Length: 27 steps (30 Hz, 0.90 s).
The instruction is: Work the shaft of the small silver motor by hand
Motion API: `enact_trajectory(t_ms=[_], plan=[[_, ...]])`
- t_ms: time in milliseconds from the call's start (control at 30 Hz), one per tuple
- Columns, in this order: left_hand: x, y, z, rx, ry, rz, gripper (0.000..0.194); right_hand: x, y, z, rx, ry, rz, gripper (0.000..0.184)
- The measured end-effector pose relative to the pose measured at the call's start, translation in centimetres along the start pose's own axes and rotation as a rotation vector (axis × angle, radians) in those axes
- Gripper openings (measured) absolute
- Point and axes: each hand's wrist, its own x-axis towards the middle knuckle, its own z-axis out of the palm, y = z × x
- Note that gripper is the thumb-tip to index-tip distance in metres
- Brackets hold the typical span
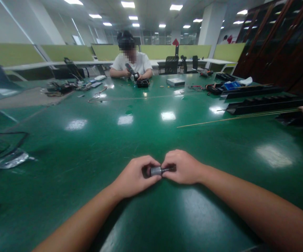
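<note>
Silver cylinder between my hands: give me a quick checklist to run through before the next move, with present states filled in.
1. Left hand holding the silver cylinder: ok, thumb and fingers are around it.
2. Right hand on the thin shaft: ok, thumb and fingertips pinch it.
3. Cylinder and shaft in line: ok, both look roughly level.
4. Joint between cylinder and shaft fully seated: cannot tell, the fingertips crowd it.
5. Thin rods apart from both hands: ok, they lie beyond the right hand.
6. Co-worker apart from the work: ok, seated across the green table.
</note>
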Motion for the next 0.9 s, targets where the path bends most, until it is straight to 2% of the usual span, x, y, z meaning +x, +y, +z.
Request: enact_trajectory(t_ms=[900], plan=[[0.01,0.19,0.08,0.019,-0.007,0.041,0.016,-0.33,0.17,-0.36,0.016,-0.019,-0.012,0.009]])
